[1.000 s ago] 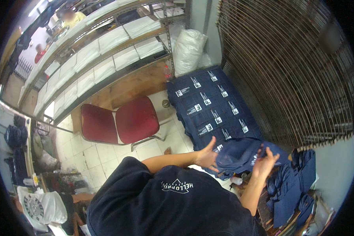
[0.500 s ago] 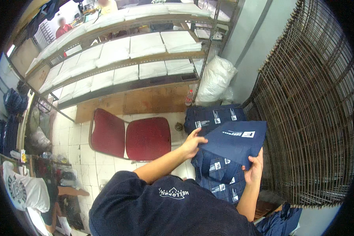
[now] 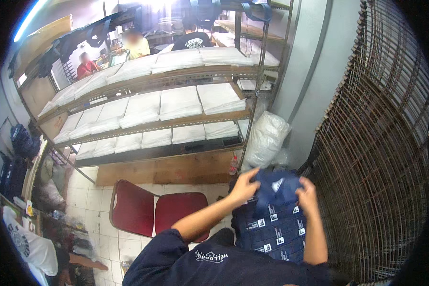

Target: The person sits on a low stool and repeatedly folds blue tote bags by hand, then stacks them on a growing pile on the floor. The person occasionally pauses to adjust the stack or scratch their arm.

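Note:
A navy cloth bag (image 3: 271,194) with a white print is stretched between my two hands, blurred and partly folded. My left hand (image 3: 244,187) pinches its left side, thumb and fingers closed on the cloth. On the other side, my right hand (image 3: 308,193) grips the right edge. Beneath the bag spreads a pile of navy cloth pieces (image 3: 274,234), overlapping in rows so that their small white prints show.
A red chair (image 3: 181,212) stands left of the pile. Metal racks (image 3: 381,157) rise close on the right. Ahead, a shelf (image 3: 176,117) bears stacked white sheets; a stuffed white sack (image 3: 268,138) and a bottle (image 3: 233,165) stand by it. Other people are at left and beyond the shelf.
My hands have moved forward with the bag, over the far part of the pile. The bag, spread flat before, is now bunched and blurred. My view has tilted up.

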Available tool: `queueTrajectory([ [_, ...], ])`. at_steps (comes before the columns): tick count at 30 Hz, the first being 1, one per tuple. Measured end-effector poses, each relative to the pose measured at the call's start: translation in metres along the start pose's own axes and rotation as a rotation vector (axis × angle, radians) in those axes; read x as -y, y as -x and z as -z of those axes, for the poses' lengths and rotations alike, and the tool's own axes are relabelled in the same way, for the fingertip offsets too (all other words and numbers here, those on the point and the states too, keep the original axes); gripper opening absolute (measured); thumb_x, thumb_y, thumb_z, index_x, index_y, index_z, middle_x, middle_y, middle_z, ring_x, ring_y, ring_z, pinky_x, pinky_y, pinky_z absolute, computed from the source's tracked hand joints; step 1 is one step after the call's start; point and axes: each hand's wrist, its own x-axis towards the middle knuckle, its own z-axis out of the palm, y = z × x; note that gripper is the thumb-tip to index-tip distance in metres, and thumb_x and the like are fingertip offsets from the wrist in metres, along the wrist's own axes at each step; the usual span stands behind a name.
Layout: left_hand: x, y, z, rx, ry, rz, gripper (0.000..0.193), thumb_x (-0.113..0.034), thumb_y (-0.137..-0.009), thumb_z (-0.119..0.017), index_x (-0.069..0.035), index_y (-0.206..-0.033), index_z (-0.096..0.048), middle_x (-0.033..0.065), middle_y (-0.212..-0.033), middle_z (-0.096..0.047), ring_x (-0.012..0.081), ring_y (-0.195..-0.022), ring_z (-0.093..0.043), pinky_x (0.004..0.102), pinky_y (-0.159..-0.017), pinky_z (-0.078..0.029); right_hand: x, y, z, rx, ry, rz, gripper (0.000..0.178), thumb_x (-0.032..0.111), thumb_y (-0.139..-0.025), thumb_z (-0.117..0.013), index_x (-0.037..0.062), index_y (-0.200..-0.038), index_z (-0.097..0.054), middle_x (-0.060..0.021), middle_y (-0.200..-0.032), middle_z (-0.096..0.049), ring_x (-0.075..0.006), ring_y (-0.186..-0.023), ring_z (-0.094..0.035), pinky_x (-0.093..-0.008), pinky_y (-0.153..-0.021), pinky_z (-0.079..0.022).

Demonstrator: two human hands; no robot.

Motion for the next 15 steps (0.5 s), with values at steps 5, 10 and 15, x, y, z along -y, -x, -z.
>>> queueTrajectory([
  [5,-0.165,-0.079,0.041,-0.068,0.020,-0.458,0.058,0.000,-0.074,-0.053,0.008,-0.130,-0.040,0.0206,-0.127,-0.051,0.0215,-0.117,-0.049,0.0298,-0.099,-0.036,0.165,-0.058,0.032,-0.110,-0.042,0.529,0.051,-0.006,-0.077,-0.049,-0.0054,-0.128,-0.044,-0.0170,-0.131,-0.048,-0.0238,-0.123,-0.044,-0.0332,-0.102,-0.034],
  [10,-0.293,-0.166,0.080,-0.203,-0.004,-0.912,0.052,0.004,-0.072,-0.053,0.011,-0.123,-0.047,0.0138,-0.110,-0.059,0.0161,-0.100,-0.055,0.0277,-0.089,-0.043,0.323,-0.121,0.042,-0.257,-0.139,0.781,0.048,0.005,-0.079,-0.048,-0.0047,-0.125,-0.047,-0.0136,-0.102,-0.062,-0.0166,-0.085,-0.061,-0.0269,-0.074,-0.049],
  [15,-0.367,-0.268,0.144,-0.541,-0.742,-0.784,0.041,-0.008,-0.074,-0.057,0.000,-0.115,-0.054,0.0185,-0.105,-0.060,0.0280,-0.097,-0.059,0.0371,-0.086,-0.046,0.438,-0.241,0.034,-0.302,-0.164,0.989,0.041,0.012,-0.078,-0.053,-0.0007,-0.118,-0.054,-0.0038,-0.072,-0.057,-0.0093,-0.057,-0.051,-0.0225,-0.048,-0.037],
])
